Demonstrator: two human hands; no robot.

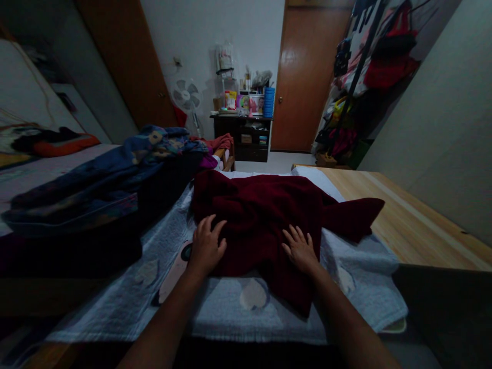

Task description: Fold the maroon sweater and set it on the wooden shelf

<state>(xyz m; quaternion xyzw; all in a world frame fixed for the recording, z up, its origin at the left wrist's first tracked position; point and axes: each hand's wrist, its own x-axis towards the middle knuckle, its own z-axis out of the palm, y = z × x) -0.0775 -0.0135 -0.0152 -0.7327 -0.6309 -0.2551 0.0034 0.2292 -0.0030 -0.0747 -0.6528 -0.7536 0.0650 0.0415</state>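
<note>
Fingers (209, 221) spread apart on both hands. Leftmost is a heap of clothes (126, 174); next, the person's left hand (206, 247) rests at the left edge of a dark red garment (257, 220), rumpled on a pale cloth (226, 318). The right hand (301, 251) rests farther right on it, beside wooden counter (415, 220).

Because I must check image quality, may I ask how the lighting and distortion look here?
Head view: dim overall, nearly black at bottom centre; the dark-red fabric garment shows only muted folds; the tall brown wooden door at left leans, probably from lens distortion.
</note>
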